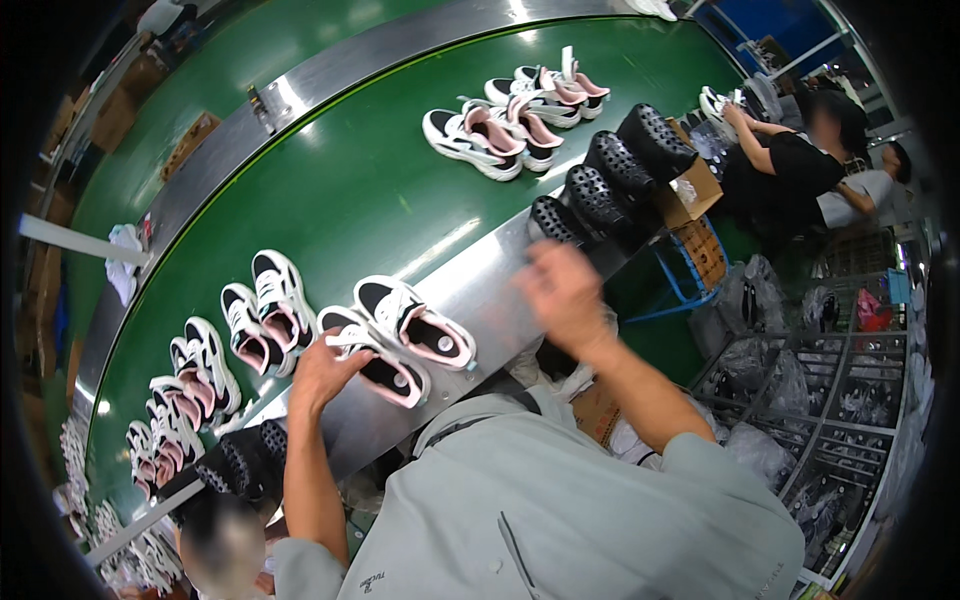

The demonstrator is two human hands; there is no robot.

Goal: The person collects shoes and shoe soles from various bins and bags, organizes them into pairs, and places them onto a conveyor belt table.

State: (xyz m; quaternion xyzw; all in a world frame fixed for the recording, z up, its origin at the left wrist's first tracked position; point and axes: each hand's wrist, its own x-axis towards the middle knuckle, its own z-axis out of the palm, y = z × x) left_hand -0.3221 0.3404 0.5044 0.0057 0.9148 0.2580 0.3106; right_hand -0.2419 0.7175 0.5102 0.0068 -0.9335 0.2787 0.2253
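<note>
A white and black sneaker (402, 372) with a pink lining lies on the metal edge of the conveyor, toe pointing away. My left hand (325, 368) grips its left side, thumb over the collar and fingers partly hidden. Touching it on the right is a matching sneaker (440, 335). My right hand (562, 295) is raised over the metal edge to the right, smeared by motion, so its fingers cannot be read. Just beyond that hand stands the nearest of several black, shoe-shaped pieces with dotted tops (553, 218).
More sneakers stand in pairs on the green belt (360, 180), to the left and at the far right (480, 140). An open cardboard box (690, 190) stands beyond the black pieces. Co-workers sit at right and lower left. A wire rack (800, 400) holds plastic-wrapped items.
</note>
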